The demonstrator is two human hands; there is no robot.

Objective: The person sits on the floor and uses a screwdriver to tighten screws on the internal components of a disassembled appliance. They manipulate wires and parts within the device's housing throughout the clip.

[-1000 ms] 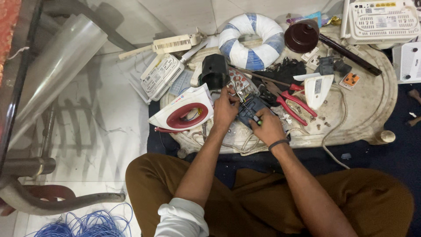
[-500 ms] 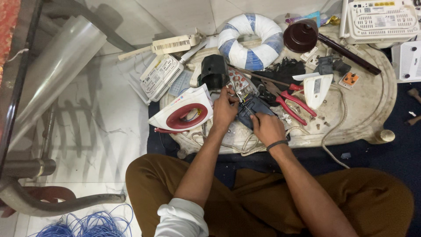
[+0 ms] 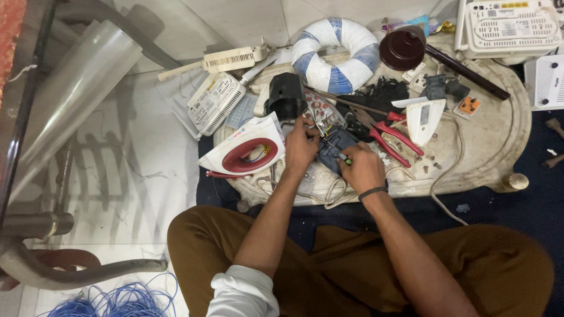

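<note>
1. A dark blue-grey device [image 3: 333, 154] is lain on the tabletop [image 3: 493, 147], just right of the white-and-red iron [image 3: 247, 149].
2. It is pinched at its top edge by the left hand [image 3: 301, 148].
3. A small green-tipped tool [image 3: 344, 158] is gripped by the right hand [image 3: 363, 169] (fingers curled), touching the device.

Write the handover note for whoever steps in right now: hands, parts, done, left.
Left hand: steadies the dark part at its wired end, on the low white table.
Right hand: holds a small green-handled tool against the part; its tip is hidden.
Nearby: red pliers just right of the part, white-and-red iron body to its left, black housing behind, second white iron piece further right. Loose screws lie by the pliers.
Done: iron is apart, its pieces spread on the table.
Left: the work on the dark part; nothing is reassembled.
</note>
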